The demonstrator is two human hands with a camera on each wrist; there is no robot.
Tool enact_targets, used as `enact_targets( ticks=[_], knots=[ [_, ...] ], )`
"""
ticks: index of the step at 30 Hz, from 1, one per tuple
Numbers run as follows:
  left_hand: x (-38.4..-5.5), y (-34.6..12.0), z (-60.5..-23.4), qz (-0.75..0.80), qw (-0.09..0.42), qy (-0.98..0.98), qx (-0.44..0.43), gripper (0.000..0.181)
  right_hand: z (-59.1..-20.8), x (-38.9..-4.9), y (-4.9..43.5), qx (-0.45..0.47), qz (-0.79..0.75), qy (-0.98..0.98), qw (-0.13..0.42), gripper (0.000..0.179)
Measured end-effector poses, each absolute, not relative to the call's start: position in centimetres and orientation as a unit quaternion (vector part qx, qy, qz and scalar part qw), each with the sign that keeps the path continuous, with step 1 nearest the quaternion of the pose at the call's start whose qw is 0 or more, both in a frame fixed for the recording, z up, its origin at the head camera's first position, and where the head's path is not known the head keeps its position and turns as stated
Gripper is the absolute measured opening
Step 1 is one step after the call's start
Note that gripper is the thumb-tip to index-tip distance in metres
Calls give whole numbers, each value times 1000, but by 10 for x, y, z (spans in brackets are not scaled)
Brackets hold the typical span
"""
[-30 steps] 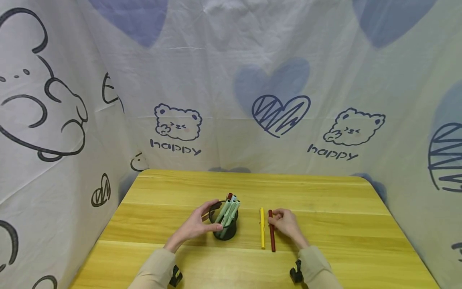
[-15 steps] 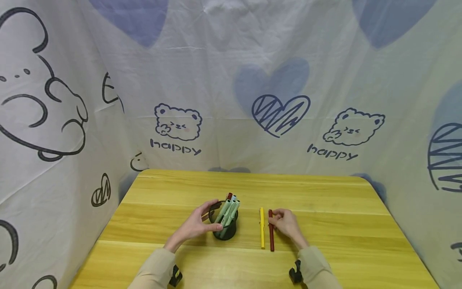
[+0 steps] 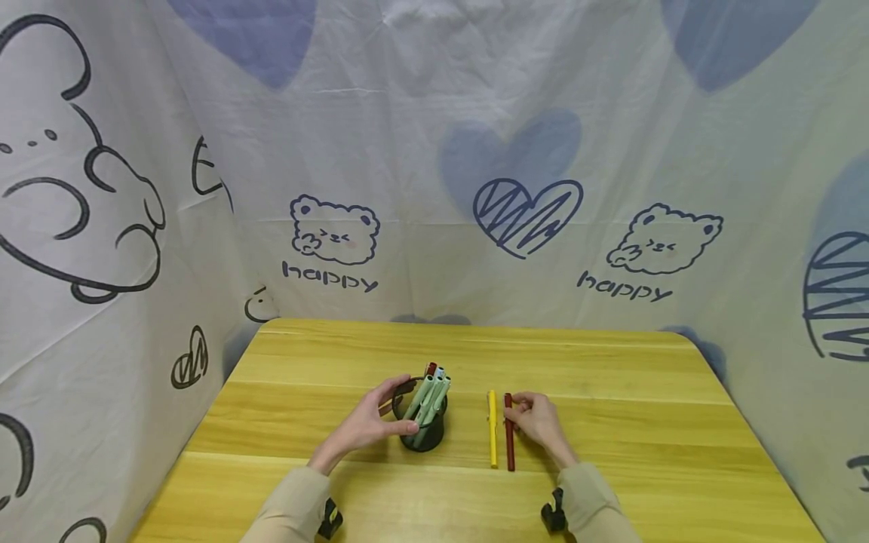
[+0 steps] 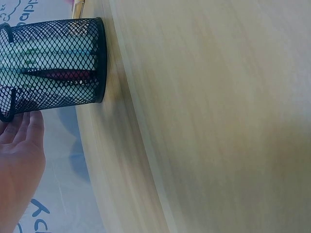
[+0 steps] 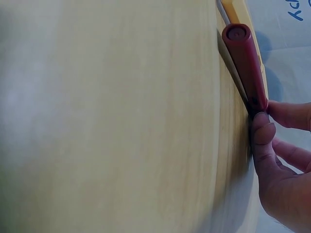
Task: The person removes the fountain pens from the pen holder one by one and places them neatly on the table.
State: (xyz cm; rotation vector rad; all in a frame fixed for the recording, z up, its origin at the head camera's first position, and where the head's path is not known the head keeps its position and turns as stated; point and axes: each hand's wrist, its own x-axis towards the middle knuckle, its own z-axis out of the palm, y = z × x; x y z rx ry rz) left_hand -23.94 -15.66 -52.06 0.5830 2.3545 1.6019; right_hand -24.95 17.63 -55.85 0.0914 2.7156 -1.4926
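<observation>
A black mesh pen holder [image 3: 429, 440] stands upright on the table, holding several pale green pens [image 3: 431, 403] and a dark red one. My left hand [image 3: 370, 419] curves round its left side, thumb at the near rim and fingers at the far side. The left wrist view shows the holder's mesh wall [image 4: 100, 60] close up, with fingertips against its rim. To the right, my right hand [image 3: 538, 419] pinches a dark red pen [image 3: 511, 449] between thumb and fingers near its far end. The pen lies along the table, its near end pointing towards me.
A yellow pen [image 3: 492, 434] lies just left of the dark red pen, roughly parallel to it. The wooden table [image 3: 645, 437] is bounded by a printed white cloth [image 3: 421, 249] at the back and sides.
The near end of the dark red pen has shifted very slightly left. Both hands and the pen holder look practically still.
</observation>
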Motion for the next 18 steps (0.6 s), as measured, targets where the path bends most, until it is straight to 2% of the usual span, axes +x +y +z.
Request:
enact_targets(
  ticks=[18],
  knots=[
    [-238,-157,-519,546,122,805,196,92,-557,-249,174,36,-477,878,18,36]
  ],
)
